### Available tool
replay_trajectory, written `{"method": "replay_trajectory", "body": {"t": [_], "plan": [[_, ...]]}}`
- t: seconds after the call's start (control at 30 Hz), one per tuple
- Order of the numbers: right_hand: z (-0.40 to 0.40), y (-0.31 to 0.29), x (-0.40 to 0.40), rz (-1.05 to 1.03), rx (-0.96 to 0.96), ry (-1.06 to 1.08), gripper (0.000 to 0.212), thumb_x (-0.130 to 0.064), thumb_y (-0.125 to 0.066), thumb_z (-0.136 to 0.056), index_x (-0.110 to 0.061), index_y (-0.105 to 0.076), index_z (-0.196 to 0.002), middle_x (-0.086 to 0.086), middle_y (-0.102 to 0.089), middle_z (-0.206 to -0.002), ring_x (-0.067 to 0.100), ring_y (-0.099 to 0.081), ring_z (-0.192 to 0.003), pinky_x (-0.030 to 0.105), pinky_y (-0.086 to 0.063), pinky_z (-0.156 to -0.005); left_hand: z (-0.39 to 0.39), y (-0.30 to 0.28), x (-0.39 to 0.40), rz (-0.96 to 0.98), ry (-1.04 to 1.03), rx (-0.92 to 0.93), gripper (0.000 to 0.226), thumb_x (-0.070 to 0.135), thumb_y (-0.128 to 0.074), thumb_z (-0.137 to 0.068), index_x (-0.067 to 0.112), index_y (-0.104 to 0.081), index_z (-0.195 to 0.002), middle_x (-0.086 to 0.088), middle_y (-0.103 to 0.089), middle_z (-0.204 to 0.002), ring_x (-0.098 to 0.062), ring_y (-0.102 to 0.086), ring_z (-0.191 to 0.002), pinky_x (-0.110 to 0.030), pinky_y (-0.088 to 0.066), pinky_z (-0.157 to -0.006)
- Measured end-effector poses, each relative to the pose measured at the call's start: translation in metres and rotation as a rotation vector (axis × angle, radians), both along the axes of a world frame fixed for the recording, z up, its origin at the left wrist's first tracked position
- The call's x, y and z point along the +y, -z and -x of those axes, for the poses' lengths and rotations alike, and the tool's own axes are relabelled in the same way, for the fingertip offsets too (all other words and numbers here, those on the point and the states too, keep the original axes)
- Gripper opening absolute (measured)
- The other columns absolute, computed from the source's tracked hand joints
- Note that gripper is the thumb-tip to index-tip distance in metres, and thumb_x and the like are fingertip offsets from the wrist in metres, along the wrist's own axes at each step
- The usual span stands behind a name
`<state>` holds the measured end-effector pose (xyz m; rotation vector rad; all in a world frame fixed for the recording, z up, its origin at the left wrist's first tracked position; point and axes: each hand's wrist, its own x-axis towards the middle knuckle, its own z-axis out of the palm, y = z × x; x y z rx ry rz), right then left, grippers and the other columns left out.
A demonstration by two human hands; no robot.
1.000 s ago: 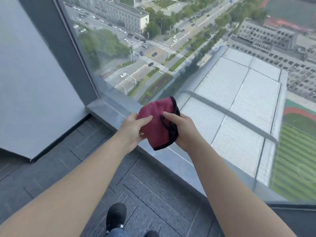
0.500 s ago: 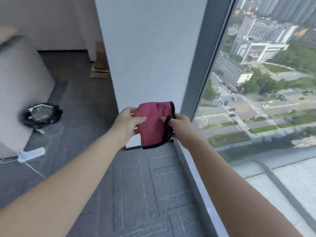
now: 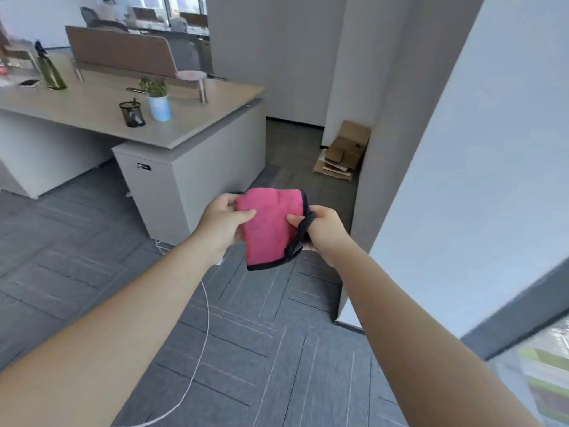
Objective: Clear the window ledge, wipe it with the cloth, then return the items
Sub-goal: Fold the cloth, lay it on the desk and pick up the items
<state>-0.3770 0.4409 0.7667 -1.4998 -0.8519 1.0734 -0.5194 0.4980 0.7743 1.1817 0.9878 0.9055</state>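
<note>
- The view is swinging away from the window: a second ago the ledge and the city below were filling the frame, now the desk is coming into sight, with a pot plant and a pen cup standing on it (possibly the cleared items, though I cannot tell).
- Judging from that, wiping is probably ending and returning the items is next.
- The left hand and right hand are both pinching the pink cloth, thumbs on its near face, at chest height above the carpet.
- The folded cloth is hanging with its long axis roughly vertical, black-trimmed lower edge pointing down.
</note>
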Motion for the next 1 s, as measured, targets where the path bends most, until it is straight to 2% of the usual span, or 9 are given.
{"method": "replay_trajectory", "body": {"t": [0.17,0.3,0.43,0.5,0.57,0.63,0.73,0.87,1.0], "plan": [[0.014,-0.003,0.093,-0.034,0.001,-0.17,0.021,-0.002,-0.055,-0.089,-0.014,-0.054,-0.072,0.001,-0.056,-0.072,0.013,-0.055,-0.063,0.02,-0.054,-0.049,0.022,-0.001,0.07,-0.004,-0.156,-0.036,0.019,-0.005,-0.049,-0.086,0.011,-0.048,-0.096,0.0,-0.055,-0.083,-0.012,-0.055,-0.07,-0.017,-0.052,-0.046],[0.006,0.007,0.176,-0.019,0.017,-0.303,0.011,-0.002,-0.055,-0.089,-0.008,-0.054,-0.08,0.003,-0.056,-0.075,0.015,-0.056,-0.065,0.022,-0.055,-0.05,0.018,0.007,0.135,0.005,-0.283,-0.005,0.018,-0.004,-0.05,-0.086,0.009,-0.047,-0.099,-0.002,-0.055,-0.086,-0.014,-0.054,-0.072,-0.029,-0.049,-0.063],[-0.019,0.009,0.259,0.003,0.027,-0.38,0.024,-0.001,-0.054,-0.089,-0.012,-0.048,-0.069,0.003,-0.053,-0.071,0.015,-0.054,-0.063,0.02,-0.053,-0.044,-0.006,0.013,0.203,0.031,-0.398,-0.034,0.023,-0.003,-0.049,-0.087,0.008,-0.047,-0.106,-0.003,-0.056,-0.087,-0.014,-0.055,-0.071,-0.027,-0.051,-0.063],[-0.029,0.007,0.299,0.019,0.001,-0.399,0.013,-0.001,-0.056,-0.088,-0.006,-0.05,-0.078,0.007,-0.055,-0.078,0.019,-0.056,-0.066,0.028,-0.056,-0.052,-0.017,0.012,0.233,0.045,-0.448,-0.05,0.023,-0.004,-0.048,-0.087,0.008,-0.046,-0.106,-0.003,-0.056,-0.086,-0.014,-0.055,-0.072,-0.028,-0.05,-0.065],[-0.035,0.006,0.337,0.012,-0.027,-0.411,0.008,-0.002,-0.058,-0.087,-0.004,-0.051,-0.089,0.012,-0.057,-0.087,0.025,-0.058,-0.075,0.038,-0.055,-0.068,-0.024,0.01,0.262,0.059,-0.502,-0.062,0.021,-0.005,-0.047,-0.087,0.008,-0.046,-0.104,-0.002,-0.055,-0.085,-0.013,-0.055,-0.071,-0.028,-0.049,-0.065],[-0.036,0.004,0.372,0.001,-0.049,-0.443,0.012,-0.003,-0.059,-0.086,-0.008,-0.05,-0.081,0.009,-0.057,-0.082,0.022,-0.056,-0.074,0.038,-0.053,-0.075,-0.027,0.007,0.291,0.072,-0.544,-0.066,0.016,-0.005,-0.046,-0.088,0.009,-0.047,-0.094,-0.002,-0.054,-0.084,-0.013,-0.054,-0.071,-0.028,-0.049,-0.065],[-0.036,0.004,0.419,-0.007,-0.048,-0.491,0.022,-0.002,-0.058,-0.087,-0.013,-0.046,-0.073,0.003,-0.055,-0.073,0.015,-0.053,-0.065,0.028,-0.053,-0.064,-0.026,0.008,0.338,0.088,-0.572,-0.065,0.023,-0.007,-0.043,-0.088,0.014,-0.047,-0.079,-0.002,-0.053,-0.082,-0.014,-0.054,-0.07,-0.03,-0.048,-0.067],[-0.031,0.011,0.495,0.027,-0.041,-0.52,0.02,-0.002,-0.058,-0.087,-0.012,-0.045,-0.075,0.005,-0.053,-0.072,0.017,-0.053,-0.064,0.023,-0.054,-0.049,-0.018,0.015,0.412,0.075,-0.573,-0.029,0.024,-0.007,-0.043,-0.088,0.015,-0.046,-0.078,-0.002,-0.053,-0.083,-0.014,-0.054,-0.071,-0.031,-0.049,-0.069],[-0.016,0.013,0.583,0.02,-0.087,-0.522,0.027,0.001,-0.059,-0.086,-0.012,-0.044,-0.068,0.004,-0.052,-0.069,0.016,-0.051,-0.06,0.02,-0.05,-0.045,0.0,0.026,0.5,0.075,-0.571,-0.055,0.023,-0.006,-0.045,-0.088,0.016,-0.047,-0.079,-0.003,-0.053,-0.084,-0.015,-0.054,-0.073,-0.033,-0.049,-0.07]]}}
